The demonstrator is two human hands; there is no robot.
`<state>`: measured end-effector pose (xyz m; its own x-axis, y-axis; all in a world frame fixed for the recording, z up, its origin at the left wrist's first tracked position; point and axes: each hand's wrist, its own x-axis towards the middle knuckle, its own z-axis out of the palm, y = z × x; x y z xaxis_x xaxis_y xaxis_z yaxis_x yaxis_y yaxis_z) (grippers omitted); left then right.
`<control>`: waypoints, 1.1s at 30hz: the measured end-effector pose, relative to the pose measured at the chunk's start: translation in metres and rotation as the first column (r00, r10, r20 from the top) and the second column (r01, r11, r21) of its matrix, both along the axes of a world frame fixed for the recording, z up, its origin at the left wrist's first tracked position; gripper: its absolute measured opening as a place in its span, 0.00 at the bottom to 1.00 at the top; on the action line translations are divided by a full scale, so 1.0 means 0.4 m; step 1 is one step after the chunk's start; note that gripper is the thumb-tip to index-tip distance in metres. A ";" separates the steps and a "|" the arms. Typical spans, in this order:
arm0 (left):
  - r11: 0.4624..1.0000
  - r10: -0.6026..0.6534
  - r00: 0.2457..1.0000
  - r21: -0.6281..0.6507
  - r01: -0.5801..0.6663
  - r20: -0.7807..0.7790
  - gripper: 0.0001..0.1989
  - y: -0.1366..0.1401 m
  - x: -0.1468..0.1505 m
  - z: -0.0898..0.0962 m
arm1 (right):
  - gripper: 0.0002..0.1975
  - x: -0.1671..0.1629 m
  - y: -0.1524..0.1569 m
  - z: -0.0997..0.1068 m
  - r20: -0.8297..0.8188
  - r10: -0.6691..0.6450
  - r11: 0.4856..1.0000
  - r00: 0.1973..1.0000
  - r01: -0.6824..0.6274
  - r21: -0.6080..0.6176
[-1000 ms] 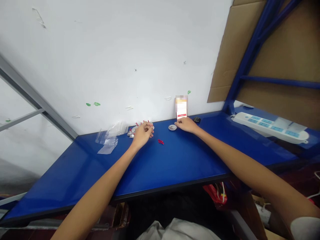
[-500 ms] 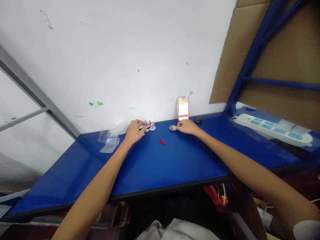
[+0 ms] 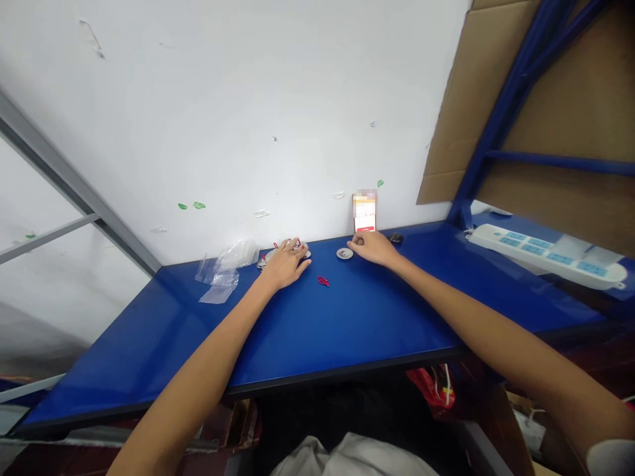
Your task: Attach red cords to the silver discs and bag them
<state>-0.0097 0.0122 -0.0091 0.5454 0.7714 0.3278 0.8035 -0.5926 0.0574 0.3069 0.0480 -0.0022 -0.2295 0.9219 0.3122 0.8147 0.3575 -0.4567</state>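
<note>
Left hand (image 3: 285, 266) lies spread over the red-looped discs (image 3: 263, 262) near the wall, presumably to steady them; right hand (image 3: 371, 247), fingers curled, rests beside the lone disc (image 3: 344, 254) on the blue tabletop (image 3: 377, 324), any pinch indeterminable.

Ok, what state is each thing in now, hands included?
Heaped pale discs with red cords: partly covered
Left hand: open, over them
Single pale round disc: flat
Right hand: curled beside it, contact unclear
Small red cord bundle: loose
Clear plastic bags: overlapping, crumpled
Rectangular phone: leaning upright, screen lit
White plastic power strip: sockets up
Small rounded black object: details unclear
</note>
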 end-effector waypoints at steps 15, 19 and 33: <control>0.820 0.126 0.345 -0.294 0.491 0.930 0.28 -0.104 0.145 0.023 | 0.08 -0.129 -0.134 0.027 -0.265 0.528 0.815 0.807 -0.393 0.426; 0.849 0.109 0.284 -0.238 0.471 0.952 0.29 -0.127 0.164 0.035 | 0.05 -0.114 -0.133 0.035 -0.231 0.531 0.782 0.815 -0.367 0.503; 0.982 0.175 0.643 -0.176 -0.064 0.746 0.18 -0.060 0.081 0.008 | 0.03 -0.121 -0.135 0.030 -0.200 0.586 0.803 0.785 -0.532 0.267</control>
